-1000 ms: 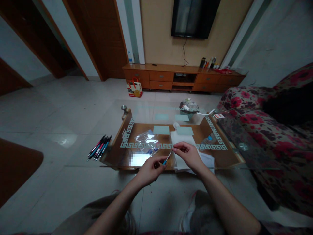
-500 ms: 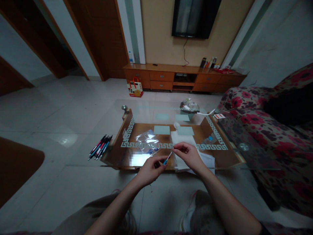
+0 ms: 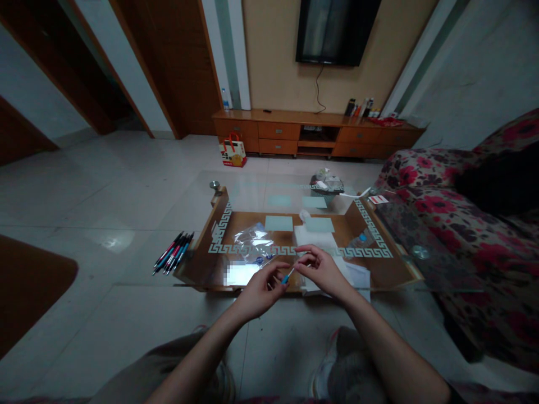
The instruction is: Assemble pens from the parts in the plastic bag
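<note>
My left hand [image 3: 261,289] pinches a short blue pen barrel [image 3: 285,279] between thumb and fingers. A thin pale rod, like a pen refill [image 3: 291,271], sticks out of its upper end. My right hand [image 3: 319,271] closes thumb and fingertip on the far end of this rod, its other fingers loosely curled. Both hands are above the near edge of the glass table [image 3: 138,264]. Several pens [image 3: 172,253] in black, red and blue lie in a bunch on the glass at the left.
Clear plastic bags [image 3: 252,241] lie beyond my left hand. A white box [image 3: 314,238] and white papers [image 3: 357,275] are near my right hand. A black tray with crumpled wrappers [image 3: 327,182] stands at the back. A flowered sofa [image 3: 438,196] flanks the right side.
My right hand has come down and left, closer to my left hand. Less of the thin rod shows between them. The fingers of my left hand have lifted slightly.
</note>
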A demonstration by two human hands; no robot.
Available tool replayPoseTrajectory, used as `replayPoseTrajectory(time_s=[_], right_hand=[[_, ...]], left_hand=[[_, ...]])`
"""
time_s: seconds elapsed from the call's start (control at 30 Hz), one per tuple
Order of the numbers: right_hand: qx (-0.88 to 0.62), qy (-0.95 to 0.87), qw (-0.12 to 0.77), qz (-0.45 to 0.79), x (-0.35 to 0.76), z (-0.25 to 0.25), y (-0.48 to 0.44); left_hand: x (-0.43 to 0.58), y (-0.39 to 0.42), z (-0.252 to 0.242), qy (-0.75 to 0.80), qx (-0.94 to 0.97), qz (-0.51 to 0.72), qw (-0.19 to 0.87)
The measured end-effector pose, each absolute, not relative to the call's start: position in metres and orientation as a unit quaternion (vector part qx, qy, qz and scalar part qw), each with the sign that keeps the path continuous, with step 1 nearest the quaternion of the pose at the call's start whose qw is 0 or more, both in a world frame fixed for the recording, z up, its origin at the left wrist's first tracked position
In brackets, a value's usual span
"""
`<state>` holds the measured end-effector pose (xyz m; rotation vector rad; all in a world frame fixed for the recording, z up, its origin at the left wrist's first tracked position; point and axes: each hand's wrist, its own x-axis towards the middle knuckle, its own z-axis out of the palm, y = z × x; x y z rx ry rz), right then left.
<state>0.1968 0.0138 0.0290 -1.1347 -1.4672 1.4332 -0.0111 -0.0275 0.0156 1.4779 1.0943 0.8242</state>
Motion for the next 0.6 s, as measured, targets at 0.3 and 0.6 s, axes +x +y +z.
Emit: replayPoseTrajectory(time_s=[0.3,0.6], right_hand=[[-0.44,-0.556,0.391,0.587,0.1924,0.0256,0.0088],[-0.428,-0.551,0.385,0.604,0.1911,0.0264,0.0086]], left_hand=[[-0.0107,-0.0304,0.0192,0.441,0.616,0.347,0.553],[-0.0106,-0.0301,0.0181,0.424,0.624,0.34,0.562]])
